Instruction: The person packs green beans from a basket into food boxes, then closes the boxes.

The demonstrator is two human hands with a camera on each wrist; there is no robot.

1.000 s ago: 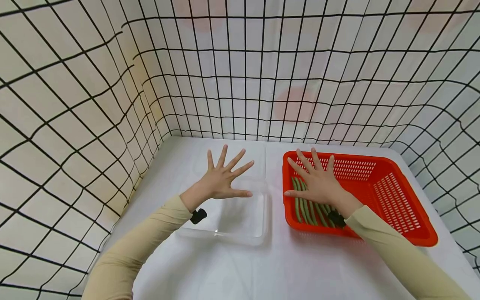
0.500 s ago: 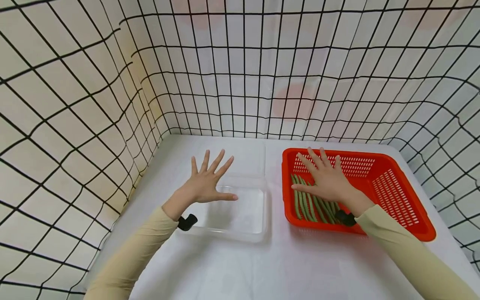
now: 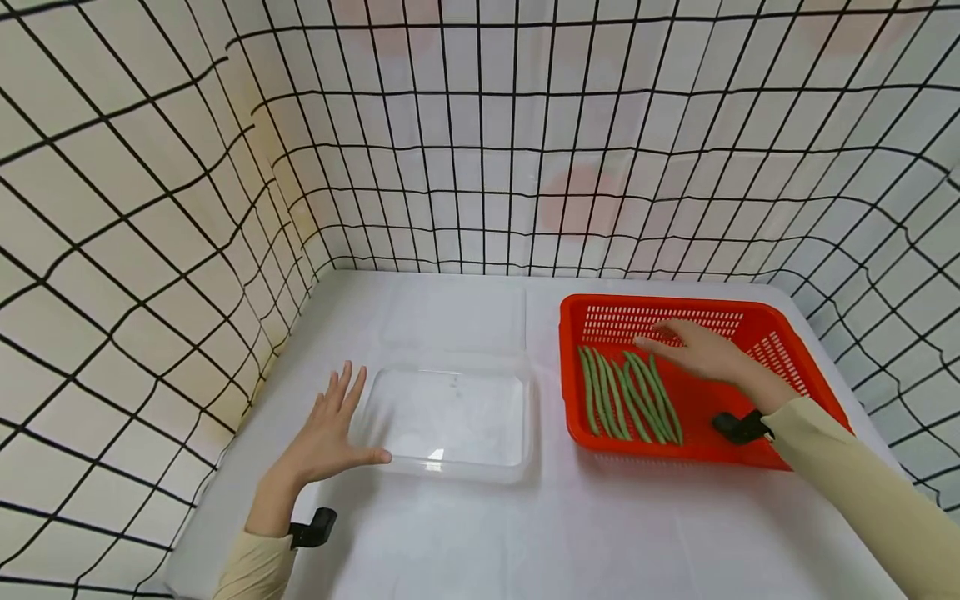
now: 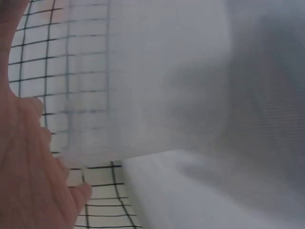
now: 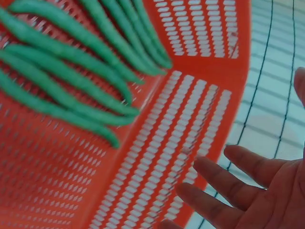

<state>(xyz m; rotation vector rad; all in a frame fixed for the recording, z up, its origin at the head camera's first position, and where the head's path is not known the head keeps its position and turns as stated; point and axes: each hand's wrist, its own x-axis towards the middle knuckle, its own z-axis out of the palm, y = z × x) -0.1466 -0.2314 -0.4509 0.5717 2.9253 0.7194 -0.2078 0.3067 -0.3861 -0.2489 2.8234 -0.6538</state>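
Several green beans point(image 3: 648, 400) lie side by side in the left half of a red perforated basket point(image 3: 675, 454). My right hand point(image 3: 697, 350) hovers over the basket, to the right of the beans, fingers slightly bent and holding nothing. In the right wrist view its fingers point(image 5: 228, 183) are spread apart, away from the beans point(image 5: 71, 86). A clear plastic container point(image 3: 450, 417) with nothing in it sits left of the basket. My left hand point(image 3: 322, 437) is at the container's left side, fingers extended and thumb near its front left corner; whether it touches is unclear.
A white cloth covers the table point(image 3: 510, 533). Black netting point(image 3: 480, 150) rises behind and on both sides, with pale sheeting beyond it. Behind the container lies a faint transparent flat piece point(image 3: 457, 312), possibly a lid. Each wrist wears a small black camera point(image 3: 315, 527).
My left hand has moved left and toward me, from over the container to its left side. My right hand has shifted right, uncovering the beans, and its spread fingers have relaxed.
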